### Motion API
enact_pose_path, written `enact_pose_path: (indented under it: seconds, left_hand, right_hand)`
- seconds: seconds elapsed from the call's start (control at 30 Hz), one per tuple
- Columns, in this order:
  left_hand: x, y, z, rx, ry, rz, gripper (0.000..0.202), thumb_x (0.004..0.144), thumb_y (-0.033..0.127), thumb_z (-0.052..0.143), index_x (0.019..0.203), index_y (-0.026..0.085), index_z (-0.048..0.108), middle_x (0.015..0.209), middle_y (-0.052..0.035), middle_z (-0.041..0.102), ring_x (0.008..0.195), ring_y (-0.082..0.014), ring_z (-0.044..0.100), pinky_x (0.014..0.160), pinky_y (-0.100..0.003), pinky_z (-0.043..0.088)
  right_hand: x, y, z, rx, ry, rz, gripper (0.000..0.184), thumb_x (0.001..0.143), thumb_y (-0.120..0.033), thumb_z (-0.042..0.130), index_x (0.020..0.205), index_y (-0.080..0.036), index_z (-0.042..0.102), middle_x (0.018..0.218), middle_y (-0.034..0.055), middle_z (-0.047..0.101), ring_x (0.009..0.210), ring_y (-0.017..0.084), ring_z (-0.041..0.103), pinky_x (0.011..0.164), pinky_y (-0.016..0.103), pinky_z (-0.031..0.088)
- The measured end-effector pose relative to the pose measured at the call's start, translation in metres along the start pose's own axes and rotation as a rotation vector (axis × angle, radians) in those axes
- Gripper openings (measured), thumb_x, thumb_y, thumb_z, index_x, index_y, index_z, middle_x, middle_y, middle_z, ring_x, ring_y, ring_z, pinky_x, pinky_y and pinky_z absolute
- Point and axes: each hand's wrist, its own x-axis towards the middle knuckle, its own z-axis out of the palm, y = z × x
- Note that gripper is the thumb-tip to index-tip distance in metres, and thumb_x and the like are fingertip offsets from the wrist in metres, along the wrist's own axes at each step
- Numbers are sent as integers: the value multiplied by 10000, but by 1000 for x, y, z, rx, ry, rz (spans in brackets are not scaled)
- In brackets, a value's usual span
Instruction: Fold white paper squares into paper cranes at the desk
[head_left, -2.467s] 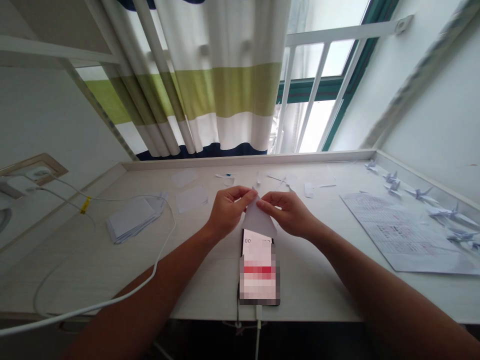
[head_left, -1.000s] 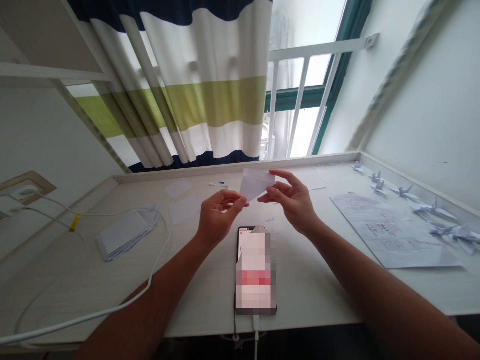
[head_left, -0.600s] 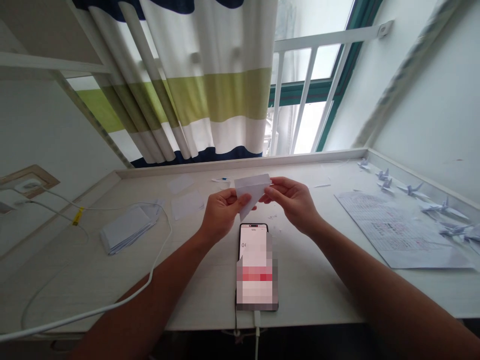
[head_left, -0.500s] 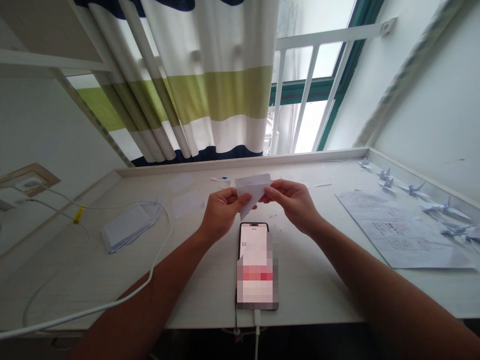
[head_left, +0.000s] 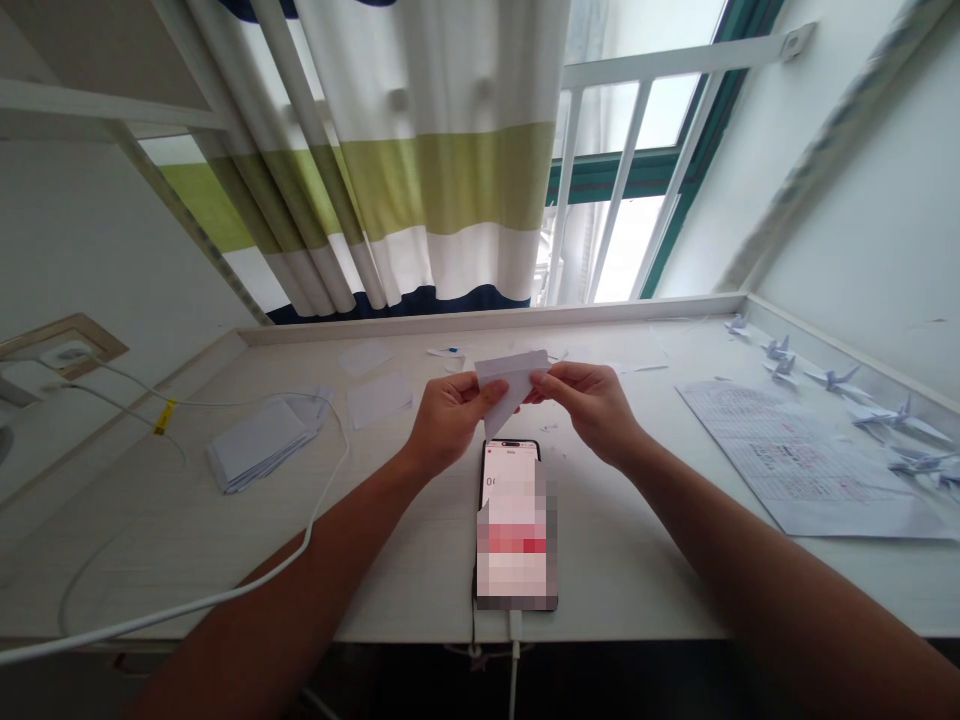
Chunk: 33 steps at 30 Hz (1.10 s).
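While forearms (head_left: 322, 555) converge, left hand (head_left: 446, 420) and right hand (head_left: 596, 412) pinch folded paper (head_left: 517, 375)

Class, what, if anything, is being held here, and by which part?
A folded white paper, tapering downward: the bare left hand grips its left side, thumb on the near face; the bare right hand pinches its right edge.

The left hand (head_left: 448, 415) and the right hand (head_left: 596, 405) are bare. The fingers (head_left: 581, 371) are thin, and the thumbs (head_left: 491, 395) look a bit fatter, with round tips. The wrists (head_left: 417, 468) are thin too. The left arm (head_left: 330, 540) and the right arm (head_left: 712, 525) are bare as far as they show. Both get wider down toward the near edge of the table (head_left: 637, 595).
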Motion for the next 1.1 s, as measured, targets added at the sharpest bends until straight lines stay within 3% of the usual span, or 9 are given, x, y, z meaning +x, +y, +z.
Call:
enact_pose_path:
  seconds: [0.3, 0.57, 0.9, 1.1]
  left_hand:
    - [3, 4, -3, -3, -32, -32, 541, 746, 555, 895, 1027, 100, 808, 938, -149, 832, 777, -276, 804, 770, -409, 649]
    - [1, 3, -2, -10, -27, -52, 579, 738, 555, 902, 1066, 87, 805, 943, -152, 833, 790, -290, 809, 787, -430, 659]
    - [0, 4, -3, 24, 14, -49, 526, 763, 518, 897, 1072, 101, 806, 917, -137, 834, 766, -264, 807, 713, -366, 647]
    - [-1, 5, -4, 52, -120, -106, 442, 826, 487, 859, 1067, 121, 800, 968, -142, 834, 788, -242, 808, 683, -328, 630]
  right_hand:
    - [1, 4, -4, 42, -68, 13, 270, 924, -461, 778, 967, -199, 831, 891, 64, 812, 810, 190, 763, 796, 366, 614]
    - [2, 9, -4, 61, -41, -34, 236, 929, -440, 782, 949, -211, 835, 858, 50, 806, 794, 186, 756, 789, 361, 623]
    - [2, 7, -2, 83, -57, -51, 290, 982, -474, 701, 946, -215, 828, 847, 40, 790, 766, 177, 750, 775, 366, 628]
    - [1, 2, 0, 79, 58, -59, 303, 959, -504, 720, 927, -221, 821, 872, 38, 775, 706, 164, 727, 715, 350, 618]
